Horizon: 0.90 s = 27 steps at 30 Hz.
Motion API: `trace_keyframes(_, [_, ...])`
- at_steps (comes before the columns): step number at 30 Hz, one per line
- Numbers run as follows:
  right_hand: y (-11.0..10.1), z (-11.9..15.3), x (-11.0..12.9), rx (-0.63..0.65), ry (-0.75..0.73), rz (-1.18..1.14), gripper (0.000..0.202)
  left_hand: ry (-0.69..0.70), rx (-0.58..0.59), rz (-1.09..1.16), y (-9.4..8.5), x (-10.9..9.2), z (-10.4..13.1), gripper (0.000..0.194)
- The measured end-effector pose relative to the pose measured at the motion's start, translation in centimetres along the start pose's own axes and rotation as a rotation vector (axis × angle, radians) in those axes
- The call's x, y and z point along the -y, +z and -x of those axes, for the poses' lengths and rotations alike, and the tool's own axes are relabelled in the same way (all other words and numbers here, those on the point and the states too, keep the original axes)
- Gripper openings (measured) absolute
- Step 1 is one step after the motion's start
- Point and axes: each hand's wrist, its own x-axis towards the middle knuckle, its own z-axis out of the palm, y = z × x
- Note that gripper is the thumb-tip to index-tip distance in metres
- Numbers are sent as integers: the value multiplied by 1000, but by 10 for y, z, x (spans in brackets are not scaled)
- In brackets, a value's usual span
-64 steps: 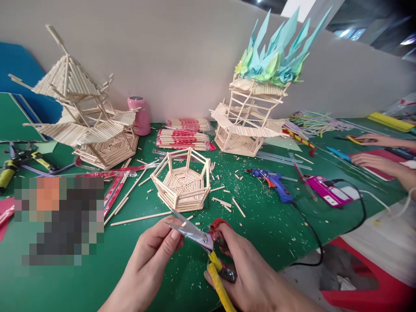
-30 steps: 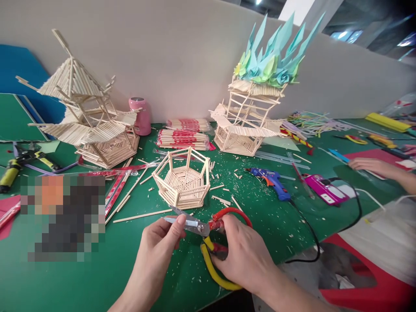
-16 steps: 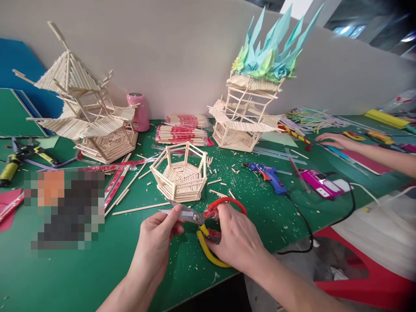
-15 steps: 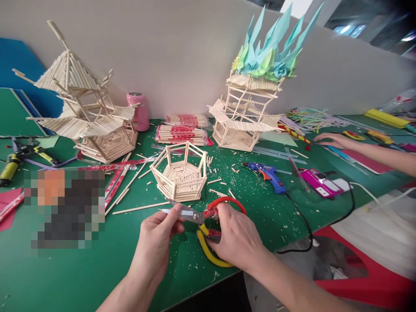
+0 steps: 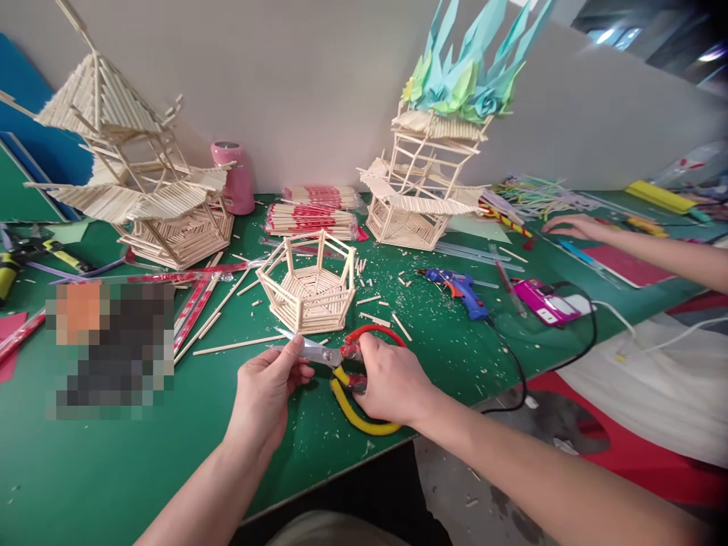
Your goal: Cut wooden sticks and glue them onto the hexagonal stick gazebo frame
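My right hand (image 5: 392, 379) is closed round the handles of a pair of scissors (image 5: 325, 353), one loop wrapped in red and the other in yellow. The blades point left, slightly apart at the tips. My left hand (image 5: 267, 394) pinches at those blades with thumb and fingers; whether a small piece is also between the fingers is hidden. Just beyond the blades stands a six-sided frame of wooden sticks (image 5: 310, 292) with a slatted floor. A loose wooden stick (image 5: 233, 346) lies to the left of it.
Two stick pavilions stand behind, a roofed one (image 5: 171, 205) left and one topped with blue-green paper (image 5: 424, 205) right. Bundled sticks (image 5: 312, 221) and a pink bottle (image 5: 239, 178) are between them. A blue glue gun (image 5: 458, 288) with a cord lies right. Another person's hand (image 5: 574, 227) rests farther right.
The whole view has shifted, so the table appears higher and farther left. Both my hands keep their hold on the scissors, whose blades have turned slightly.
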Motion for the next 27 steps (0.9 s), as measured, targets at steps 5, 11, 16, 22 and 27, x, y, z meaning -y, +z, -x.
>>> trace_keyframes(5, [-3,-2,2,20,-8,29,34,-19,-15,1,-3,1,-1,28])
trace_keyframes(11, [-2,-3,2,30,-13,51,35,-35,-10,1,-4,1,-3,27])
trace_keyframes(16, [-1,-4,2,38,-10,55,34,-41,-12,-1,-3,0,-3,27])
trace_keyframes(22, [-3,-2,2,43,-21,52,33,-39,-9,0,-3,-1,-3,21])
trace_keyframes(27, [-4,-3,3,51,-20,50,32,-41,-9,-3,-4,-1,-2,20])
